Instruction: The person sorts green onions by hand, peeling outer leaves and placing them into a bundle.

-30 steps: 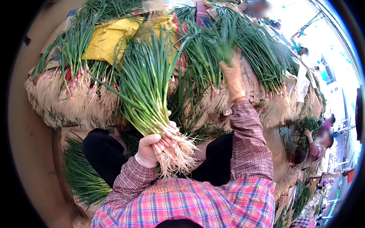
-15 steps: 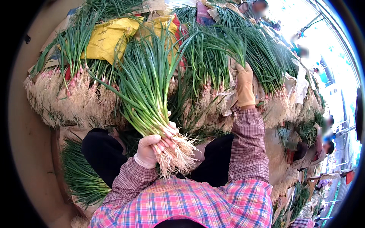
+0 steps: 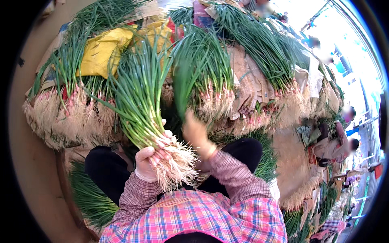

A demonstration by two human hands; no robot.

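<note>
My left hand [image 3: 146, 162], in a pale glove, is closed round the lower stems of a large bunch of green onions [image 3: 142, 109], whose pink bulbs and pale roots hang to the right of my fingers. My right hand [image 3: 196, 133], in a tan glove and smeared by motion, grips a few green stalks [image 3: 182, 85] just to the right of that bunch. Behind both hands lie piles of rooted onions [image 3: 219, 85] on brown paper sacks [image 3: 255, 81].
A yellow sack [image 3: 97, 52] lies among the left piles. Loose greens [image 3: 89, 194] sit left of my bent dark-clad legs [image 3: 105, 170]. Other people [image 3: 332, 141] are among more onions along the right, and a brown wall or floor surface [image 3: 36, 170] curves along the left.
My right hand has swung from the right-hand pile down and leftward with the stalks, closer to the held bunch. My left hand still grips its bunch, which sits slightly farther left in view.
</note>
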